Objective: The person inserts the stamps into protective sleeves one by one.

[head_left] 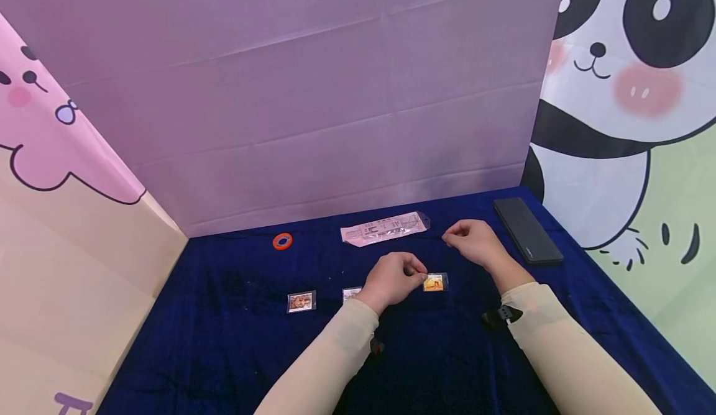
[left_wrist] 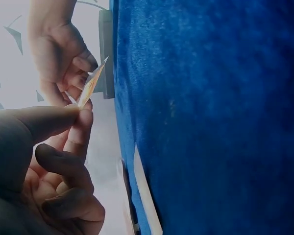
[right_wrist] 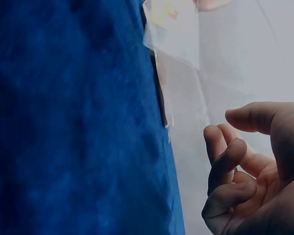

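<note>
My left hand (head_left: 393, 278) pinches a small orange-and-yellow stamp in a clear sleeve (head_left: 435, 282) by its left edge, between thumb and forefinger. The left wrist view shows this sleeved stamp (left_wrist: 91, 88) nearly edge-on, held off the cloth. Up and to the right of it, my right hand (head_left: 474, 241) hovers with its fingers loosely bent and nothing between them. Another sleeved stamp (head_left: 350, 292) lies partly hidden behind the left wrist. Farther left is a reddish-brown sleeved stamp (head_left: 301, 302), flat on the cloth.
Dark blue cloth (head_left: 212, 340) covers the table. At the back lie a pink printed packet in clear plastic (head_left: 386, 229) and an orange ring with a bluish centre (head_left: 282, 241). A long black flat case (head_left: 527, 230) is by the right edge. Fabric walls stand behind and on both sides.
</note>
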Action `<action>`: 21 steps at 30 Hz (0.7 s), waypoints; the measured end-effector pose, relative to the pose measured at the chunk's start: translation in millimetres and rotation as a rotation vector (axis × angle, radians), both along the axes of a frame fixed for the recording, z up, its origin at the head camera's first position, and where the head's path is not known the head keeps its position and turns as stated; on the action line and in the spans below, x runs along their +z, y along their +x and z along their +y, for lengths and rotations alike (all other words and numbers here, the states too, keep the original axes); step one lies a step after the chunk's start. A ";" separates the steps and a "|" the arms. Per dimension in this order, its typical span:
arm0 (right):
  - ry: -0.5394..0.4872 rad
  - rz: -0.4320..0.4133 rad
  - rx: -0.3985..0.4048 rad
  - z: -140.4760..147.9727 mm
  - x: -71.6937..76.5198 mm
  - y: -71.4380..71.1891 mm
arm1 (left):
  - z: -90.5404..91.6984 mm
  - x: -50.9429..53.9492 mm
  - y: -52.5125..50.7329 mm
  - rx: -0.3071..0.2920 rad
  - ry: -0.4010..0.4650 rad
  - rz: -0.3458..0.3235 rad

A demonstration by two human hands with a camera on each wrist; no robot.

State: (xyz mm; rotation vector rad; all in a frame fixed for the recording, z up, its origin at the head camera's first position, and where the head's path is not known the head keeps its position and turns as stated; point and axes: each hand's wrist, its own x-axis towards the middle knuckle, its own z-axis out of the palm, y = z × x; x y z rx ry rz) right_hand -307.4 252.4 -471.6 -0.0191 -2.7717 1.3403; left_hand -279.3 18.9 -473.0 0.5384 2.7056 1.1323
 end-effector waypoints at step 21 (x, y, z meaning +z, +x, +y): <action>0.024 0.007 0.036 1.7 -9.1 -4.0 | 5.6 -2.5 -6.6 -0.006 -0.217 0.027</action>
